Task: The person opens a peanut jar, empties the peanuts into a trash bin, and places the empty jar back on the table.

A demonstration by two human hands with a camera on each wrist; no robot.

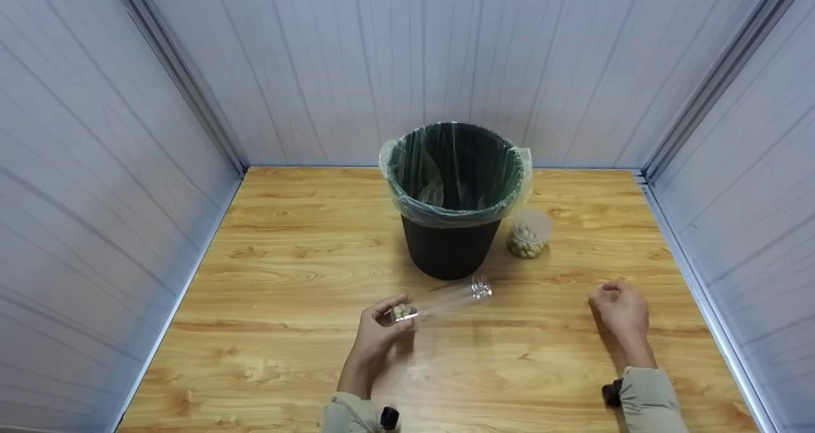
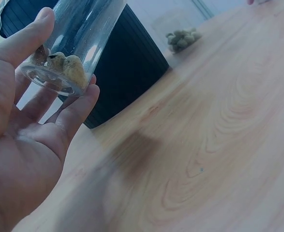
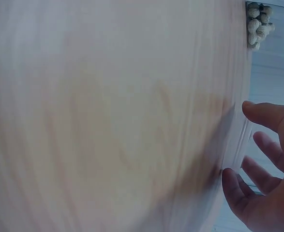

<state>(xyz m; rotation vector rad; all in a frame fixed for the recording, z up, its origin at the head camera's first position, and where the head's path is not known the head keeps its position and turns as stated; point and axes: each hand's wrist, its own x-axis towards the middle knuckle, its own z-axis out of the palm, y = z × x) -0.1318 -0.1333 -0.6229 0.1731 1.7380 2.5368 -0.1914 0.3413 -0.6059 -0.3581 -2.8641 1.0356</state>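
My left hand (image 1: 381, 321) grips the bottom end of a clear plastic jar (image 1: 446, 300), held tilted on its side above the wooden table (image 1: 286, 280). A few peanuts lie at the jar's bottom (image 2: 64, 65), between my thumb and fingers (image 2: 74, 108). The jar's open mouth (image 1: 482, 288) points toward the black bin (image 1: 453, 197). My right hand (image 1: 619, 309) hovers over the table at the right, fingers loosely curled, holding nothing; the right wrist view shows its fingers (image 3: 267, 159) spread and empty.
The black bin, lined with a clear bag (image 1: 407, 210), stands mid-table at the back. A second clear jar with peanuts (image 1: 528, 234) stands just right of it. Panelled walls (image 1: 95, 197) close in the table on three sides.
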